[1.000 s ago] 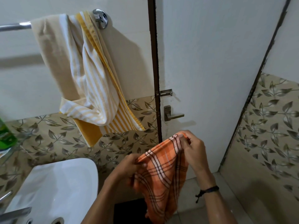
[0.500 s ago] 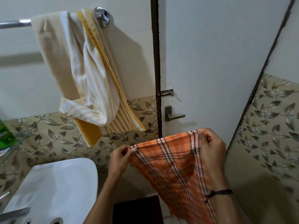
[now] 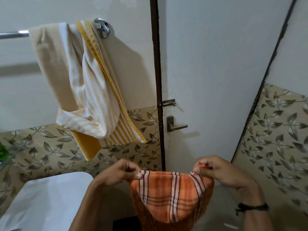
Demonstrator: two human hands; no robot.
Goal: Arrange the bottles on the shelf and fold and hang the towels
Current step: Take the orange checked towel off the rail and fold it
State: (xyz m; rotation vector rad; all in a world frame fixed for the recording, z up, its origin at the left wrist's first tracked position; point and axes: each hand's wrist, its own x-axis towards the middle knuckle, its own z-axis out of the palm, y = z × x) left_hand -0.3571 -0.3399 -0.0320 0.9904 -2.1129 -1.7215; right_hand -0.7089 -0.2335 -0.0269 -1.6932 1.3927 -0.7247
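Note:
An orange checked towel (image 3: 170, 197) with dark and white stripes hangs in front of me, stretched level between my two hands. My left hand (image 3: 121, 172) pinches its top left corner and my right hand (image 3: 218, 170) pinches its top right corner. The cloth drops down out of the bottom of the view. A yellow and white striped towel (image 3: 90, 90) hangs bunched and crooked over the right end of a chrome towel rail (image 3: 13, 34) on the wall at upper left.
A white washbasin (image 3: 43, 202) sits at lower left. A white door with a lever handle (image 3: 175, 125) and a bolt (image 3: 169, 102) stands straight ahead. A green object (image 3: 2, 150) shows at the left edge. Leaf-patterned tiles cover the lower walls.
The orange towel went from bunched between my hands to spread wide. My hands have since come lower and level, with the top edge pulled taut between them.

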